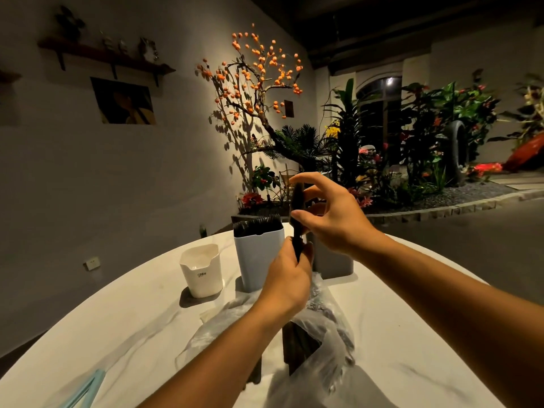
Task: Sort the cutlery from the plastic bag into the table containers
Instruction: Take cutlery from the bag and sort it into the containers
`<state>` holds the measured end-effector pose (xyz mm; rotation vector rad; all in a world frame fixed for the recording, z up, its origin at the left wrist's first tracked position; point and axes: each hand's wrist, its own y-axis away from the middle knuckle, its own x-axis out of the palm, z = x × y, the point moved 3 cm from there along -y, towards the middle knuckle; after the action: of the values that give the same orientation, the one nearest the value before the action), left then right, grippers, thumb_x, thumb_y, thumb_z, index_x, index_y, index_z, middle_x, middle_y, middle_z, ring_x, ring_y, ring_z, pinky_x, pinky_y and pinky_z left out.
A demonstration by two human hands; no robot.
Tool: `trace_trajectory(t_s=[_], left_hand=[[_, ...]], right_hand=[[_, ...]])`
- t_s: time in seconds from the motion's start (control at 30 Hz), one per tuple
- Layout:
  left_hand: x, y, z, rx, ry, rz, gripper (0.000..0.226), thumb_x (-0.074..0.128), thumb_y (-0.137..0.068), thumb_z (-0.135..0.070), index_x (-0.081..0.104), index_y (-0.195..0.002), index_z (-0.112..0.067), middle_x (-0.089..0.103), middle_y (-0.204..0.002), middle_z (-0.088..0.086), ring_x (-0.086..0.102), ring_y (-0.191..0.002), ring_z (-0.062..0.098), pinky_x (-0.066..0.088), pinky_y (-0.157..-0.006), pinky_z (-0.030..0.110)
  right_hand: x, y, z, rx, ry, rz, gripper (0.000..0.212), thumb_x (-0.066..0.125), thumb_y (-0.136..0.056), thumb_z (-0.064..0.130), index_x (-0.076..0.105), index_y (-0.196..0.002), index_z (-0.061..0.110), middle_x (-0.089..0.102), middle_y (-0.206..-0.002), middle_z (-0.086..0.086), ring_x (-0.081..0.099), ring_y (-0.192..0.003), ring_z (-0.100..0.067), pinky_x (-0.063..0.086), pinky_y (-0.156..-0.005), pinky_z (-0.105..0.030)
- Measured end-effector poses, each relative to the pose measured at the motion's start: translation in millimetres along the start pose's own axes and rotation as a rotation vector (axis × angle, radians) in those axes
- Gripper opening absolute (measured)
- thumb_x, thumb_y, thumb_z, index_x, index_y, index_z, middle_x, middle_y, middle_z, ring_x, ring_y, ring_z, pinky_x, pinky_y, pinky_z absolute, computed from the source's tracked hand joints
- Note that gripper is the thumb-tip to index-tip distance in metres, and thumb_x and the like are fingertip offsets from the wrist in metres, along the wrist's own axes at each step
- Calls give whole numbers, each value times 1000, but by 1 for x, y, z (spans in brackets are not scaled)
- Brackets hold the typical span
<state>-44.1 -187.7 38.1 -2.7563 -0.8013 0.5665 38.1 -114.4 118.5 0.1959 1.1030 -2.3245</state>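
My left hand grips the handles of a black spoon bundle, held upright above the table. My right hand pinches the bowl end of the bundle between thumb and forefinger. Below the hands lies a clear plastic bag with more dark cutlery inside. Behind stand three containers: a white one on the left, a light blue one filled with black cutlery, and a grey one partly hidden by my right hand.
The containers and bag sit on a round white marble table. A light blue strip lies at the table's near left edge. Plants and an orange-fruited tree fill the background beyond the table.
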Motion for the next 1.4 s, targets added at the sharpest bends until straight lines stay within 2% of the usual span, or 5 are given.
trace_trajectory(t_s=[0.33, 0.67, 0.9, 1.13, 1.4], left_hand=[[9, -49, 10, 7, -279, 8, 32, 58, -97, -33, 43, -124, -27, 56, -121, -4, 57, -105, 15, 50, -88, 34], [19, -105, 29, 71, -758, 180, 79, 48, -100, -28, -6, -157, -18, -9, -165, -4, -7, -151, 14, 5, -123, 32], [23, -121, 48, 64, -758, 164, 80, 49, -99, -26, -5, -157, -20, -5, -165, -5, -3, -151, 14, 6, -124, 35], [24, -118, 48, 47, -663, 123, 78, 48, -96, -14, 0, -157, -22, 9, -164, -3, 13, -149, 16, 15, -119, 30], [5, -84, 29, 6, -648, 89, 62, 41, -97, -4, 19, -152, -21, 27, -157, -1, 27, -143, 18, 28, -113, 33]], right_hand=[[-34, -41, -37, -17, 77, -197, 51, 68, -88, 3, 52, -128, 31, 57, -97, 15, 64, -87, -4, 60, -75, -25], [-46, -78, -76, -183, 283, -541, 50, 69, -88, 4, 48, -131, 19, 55, -105, 11, 62, -96, -11, 50, -80, -14], [-22, -82, -116, -175, 349, -316, 56, 68, -84, -4, 49, -132, 19, 59, -110, 3, 62, -96, -10, 51, -76, -9], [9, -52, -159, 59, 736, 211, 53, 58, -91, 1, 51, -137, 26, 65, -125, -6, 58, -115, -25, 45, -101, -40], [-6, -38, -124, 66, 703, 92, 43, 60, -91, 6, 56, -130, 22, 60, -123, -2, 56, -111, -21, 51, -95, -39]])
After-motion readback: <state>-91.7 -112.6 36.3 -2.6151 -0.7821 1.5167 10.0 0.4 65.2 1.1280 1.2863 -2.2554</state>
